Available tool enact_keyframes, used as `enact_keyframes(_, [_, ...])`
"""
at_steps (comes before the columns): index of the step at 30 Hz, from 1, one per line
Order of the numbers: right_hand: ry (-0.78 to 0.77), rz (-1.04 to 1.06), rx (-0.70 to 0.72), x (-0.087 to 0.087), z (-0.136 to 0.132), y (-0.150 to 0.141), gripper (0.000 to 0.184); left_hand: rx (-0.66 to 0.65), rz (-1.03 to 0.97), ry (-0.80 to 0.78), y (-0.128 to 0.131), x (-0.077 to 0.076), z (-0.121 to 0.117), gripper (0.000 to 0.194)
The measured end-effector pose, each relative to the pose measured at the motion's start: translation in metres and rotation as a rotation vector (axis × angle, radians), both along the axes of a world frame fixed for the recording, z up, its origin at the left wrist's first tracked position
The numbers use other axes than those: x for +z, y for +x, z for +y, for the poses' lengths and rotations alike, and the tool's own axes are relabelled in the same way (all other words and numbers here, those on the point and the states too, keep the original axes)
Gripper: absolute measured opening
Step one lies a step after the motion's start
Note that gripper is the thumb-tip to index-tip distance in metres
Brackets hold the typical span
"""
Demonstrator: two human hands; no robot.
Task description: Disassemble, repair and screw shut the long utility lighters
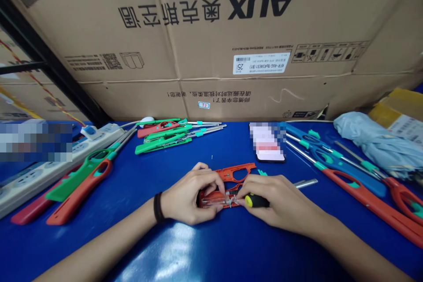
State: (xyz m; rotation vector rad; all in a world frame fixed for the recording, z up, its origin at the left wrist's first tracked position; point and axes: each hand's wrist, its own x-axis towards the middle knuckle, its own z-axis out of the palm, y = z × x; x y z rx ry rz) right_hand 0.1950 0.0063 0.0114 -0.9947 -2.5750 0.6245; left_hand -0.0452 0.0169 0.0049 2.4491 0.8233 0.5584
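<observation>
An open orange-red plastic lighter housing (231,174) lies on the blue table (211,246) between my hands. My left hand (193,194) grips its lower end, fingers curled over small metal parts inside. My right hand (274,202) is closed around a yellow-and-black screwdriver (256,200), whose thin shaft reaches into the housing near my left fingers. The exact screw or part at the tip is hidden. A short metal tube (306,183) sticks out from under my right hand, in line with the housing.
Green-and-red lighters (165,139) lie at the back left, with blue ones (333,161) and long red ones (373,202) to the right. A white power strip (56,167), a phone (267,143) and a pale blue folded fabric bundle (380,147) sit nearby. A large cardboard box (211,44) stands behind the table.
</observation>
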Motion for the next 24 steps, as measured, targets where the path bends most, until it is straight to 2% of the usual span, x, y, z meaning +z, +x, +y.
enact_keyframes(4, [0.049, 0.034, -0.009, 0.001, -0.001, 0.001, 0.016, -0.007, -0.056, 0.037, -0.001, 0.001, -0.001, 0.017])
enact_keyframes(8, [0.147, 0.139, -0.091, 0.003, 0.002, 0.008, 0.014, -0.019, -0.081, 0.096, 0.0, 0.002, -0.003, 0.004])
enact_keyframes(12, [0.237, 0.182, -0.174, 0.006, 0.009, 0.016, 0.011, -0.021, -0.06, 0.088, 0.0, 0.001, -0.002, 0.01])
enact_keyframes(15, [0.263, 0.192, -0.218, 0.008, 0.011, 0.02, 0.009, -0.024, -0.022, 0.067, 0.0, 0.003, -0.001, 0.006])
enact_keyframes(20, [0.177, 0.135, -0.282, 0.012, 0.011, 0.021, 0.008, -0.058, 0.069, 0.042, 0.0, 0.01, -0.002, 0.008])
enact_keyframes(24, [0.091, 0.071, -0.256, 0.015, 0.011, 0.021, 0.01, -0.054, 0.1, 0.04, 0.0, 0.014, -0.005, 0.01])
